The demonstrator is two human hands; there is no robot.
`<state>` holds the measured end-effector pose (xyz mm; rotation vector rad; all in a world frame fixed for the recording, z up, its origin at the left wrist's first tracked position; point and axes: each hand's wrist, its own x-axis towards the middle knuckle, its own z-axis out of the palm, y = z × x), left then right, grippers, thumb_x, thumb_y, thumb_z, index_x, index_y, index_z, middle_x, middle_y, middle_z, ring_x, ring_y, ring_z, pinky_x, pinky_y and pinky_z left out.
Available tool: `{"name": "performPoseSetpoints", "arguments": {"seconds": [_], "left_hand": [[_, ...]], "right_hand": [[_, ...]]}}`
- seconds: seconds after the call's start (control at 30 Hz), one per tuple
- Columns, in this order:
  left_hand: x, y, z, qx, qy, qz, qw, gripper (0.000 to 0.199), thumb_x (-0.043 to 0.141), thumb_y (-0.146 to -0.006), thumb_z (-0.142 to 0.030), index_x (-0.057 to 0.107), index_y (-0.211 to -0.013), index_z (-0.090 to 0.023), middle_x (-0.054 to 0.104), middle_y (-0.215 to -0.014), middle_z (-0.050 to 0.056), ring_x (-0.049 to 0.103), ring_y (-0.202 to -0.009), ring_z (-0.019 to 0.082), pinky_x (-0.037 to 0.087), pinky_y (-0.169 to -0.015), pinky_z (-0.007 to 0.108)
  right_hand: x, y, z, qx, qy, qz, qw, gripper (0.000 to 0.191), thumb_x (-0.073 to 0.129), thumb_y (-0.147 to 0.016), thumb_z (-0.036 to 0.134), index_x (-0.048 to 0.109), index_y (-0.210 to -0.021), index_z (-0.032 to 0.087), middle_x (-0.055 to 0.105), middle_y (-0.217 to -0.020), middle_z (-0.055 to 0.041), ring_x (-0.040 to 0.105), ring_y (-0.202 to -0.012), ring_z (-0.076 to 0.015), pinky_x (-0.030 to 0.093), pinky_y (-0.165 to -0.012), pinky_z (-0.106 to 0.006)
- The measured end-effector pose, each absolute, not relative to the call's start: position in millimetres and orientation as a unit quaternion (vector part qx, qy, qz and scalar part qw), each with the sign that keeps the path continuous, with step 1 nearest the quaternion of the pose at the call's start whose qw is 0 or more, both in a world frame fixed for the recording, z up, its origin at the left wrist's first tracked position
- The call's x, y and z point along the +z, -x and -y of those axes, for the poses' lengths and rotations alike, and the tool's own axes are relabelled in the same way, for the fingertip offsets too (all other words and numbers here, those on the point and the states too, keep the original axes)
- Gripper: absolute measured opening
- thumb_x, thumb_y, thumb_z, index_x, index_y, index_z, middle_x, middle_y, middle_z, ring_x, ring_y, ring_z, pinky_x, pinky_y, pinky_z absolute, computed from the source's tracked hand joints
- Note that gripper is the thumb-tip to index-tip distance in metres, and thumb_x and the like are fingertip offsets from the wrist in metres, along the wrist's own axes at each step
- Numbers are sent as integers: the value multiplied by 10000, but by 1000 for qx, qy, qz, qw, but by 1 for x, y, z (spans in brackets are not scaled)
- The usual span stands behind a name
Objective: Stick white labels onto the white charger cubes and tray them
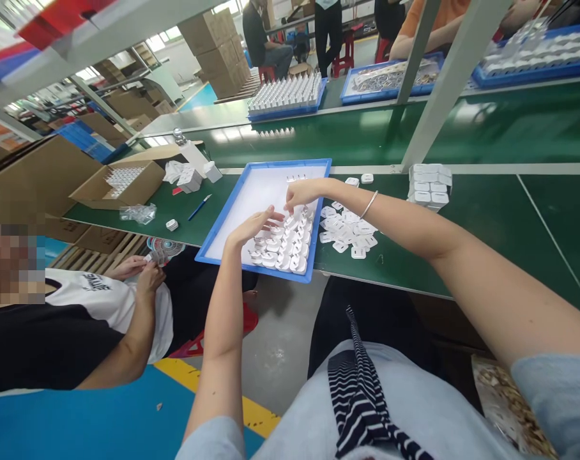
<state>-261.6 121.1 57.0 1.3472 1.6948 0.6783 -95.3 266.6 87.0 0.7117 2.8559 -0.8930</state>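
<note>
A blue-rimmed tray (223,220) with a white bottom lies on the green bench. Small white plastic parts (283,252) stand in rows at its near right side. Over the left edge of these rows is my left hand (254,225), its fingers stretched out and apart, holding nothing I can see. My right hand (303,191) reaches in from the right above the far end of the rows. Its fingers are bent down and pinched together; whatever is between them is hidden. Behind it, several thin upright pins (297,178) show at the tray's far side.
Loose white flat pieces (345,227) lie right of the tray, near a stack of white blocks (430,185). A blue pen (200,207) and an open carton (120,182) lie to the left. A co-worker (127,300) sits at left, holding a small fan. A slanted metal post (443,96) rises behind.
</note>
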Motion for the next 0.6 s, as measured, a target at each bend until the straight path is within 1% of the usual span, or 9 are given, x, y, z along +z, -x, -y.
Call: {"name": "performPoseSetpoints", "arguments": {"seconds": [0.07, 0.13, 0.17, 0.2, 0.27, 0.37, 0.43, 0.5, 0.6], "left_hand": [[58, 257, -125, 273, -546, -667, 426, 702, 447, -855, -778, 785, -1111, -219, 715, -1288, 123, 699, -1085, 283, 530, -988, 382], [60, 254, -131, 266, -551, -661, 434, 682, 454, -854, -769, 795, -1091, -228, 741, -1234, 114, 708, -1057, 272, 528, -989, 370], [61, 252, -134, 260, -553, -659, 440, 668, 467, -848, -766, 804, -1059, -229, 755, -1198, 114, 710, -1039, 268, 531, -981, 364], [61, 251, -137, 252, -554, -655, 448, 651, 487, -840, -762, 812, -1024, -229, 764, -1170, 114, 711, -1025, 266, 537, -969, 359], [62, 250, -144, 234, -554, -646, 470, 613, 524, -828, -746, 818, -977, -229, 771, -1151, 116, 706, -1027, 266, 548, -945, 352], [62, 249, -151, 214, -550, -634, 500, 563, 565, -831, -705, 819, -959, -220, 764, -1176, 127, 694, -1067, 277, 555, -917, 343], [63, 250, -152, 213, -547, -627, 512, 532, 598, -833, -672, 816, -988, -213, 751, -1219, 131, 681, -1120, 290, 545, -941, 342], [64, 253, -149, 225, -543, -622, 518, 527, 625, -830, -655, 807, -1040, -207, 730, -1271, 130, 670, -1167, 303, 524, -995, 357], [61, 264, -139, 269, -525, -631, 503, 599, 598, -845, -683, 763, -1158, -201, 687, -1350, 130, 656, -1214, 315, 493, -1055, 390]], "right_hand": [[86, 94, -280, -254, -275, -926, -40, 376, 650, -926, 356, 717, -1177, 83, 706, -1151, -157, 631, -1111, -329, 458, -980, -404], [81, 94, -294, -217, -322, -916, -100, 559, 642, -937, 348, 550, -1397, 46, 548, -1404, -237, 491, -1320, -392, 386, -1086, -470], [77, 94, -300, -205, -338, -911, -113, 660, 678, -917, 341, 467, -1467, 44, 460, -1478, -267, 421, -1384, -416, 356, -1114, -502], [72, 94, -306, -198, -347, -909, -116, 741, 724, -887, 332, 420, -1505, 58, 410, -1512, -279, 388, -1411, -425, 347, -1125, -516], [62, 97, -315, -203, -340, -913, -95, 783, 799, -830, 304, 450, -1502, 108, 453, -1491, -251, 458, -1372, -394, 391, -1106, -474], [49, 104, -322, -217, -316, -922, -53, 651, 810, -825, 269, 572, -1416, 138, 611, -1363, -176, 600, -1231, -317, 457, -1044, -369], [45, 108, -324, -216, -315, -923, -41, 627, 803, -835, 272, 586, -1408, 137, 651, -1326, -165, 623, -1202, -309, 469, -1026, -353], [44, 111, -326, -211, -321, -922, -39, 645, 808, -836, 305, 581, -1418, 146, 649, -1345, -166, 616, -1222, -315, 471, -1030, -360], [45, 115, -326, -205, -339, -917, -42, 652, 825, -817, 344, 606, -1392, 130, 638, -1372, -172, 611, -1235, -330, 489, -1017, -367]]}}
